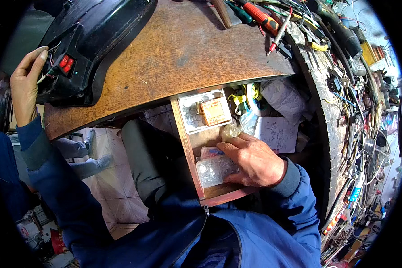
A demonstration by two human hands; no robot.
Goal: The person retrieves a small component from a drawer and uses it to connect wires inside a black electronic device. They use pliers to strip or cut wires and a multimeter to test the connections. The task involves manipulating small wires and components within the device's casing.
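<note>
Blue jacket sleeves (pixel 254 236) fill the bottom of the view. Far left, the left hand (pixel 26 85) is up at the table edge, fingers loosely open against the end of a black appliance housing (pixel 94 35) with red switches (pixel 66 64), gripping nothing I can see. Middle now: an open wooden drawer (pixel 187 147) under the brown tabletop (pixel 183 49). Right hand (pixel 254 161) is down inside it, fingers curled onto a clear plastic compartment box (pixel 214 172). Far right, tangled wires (pixel 362 111).
</note>
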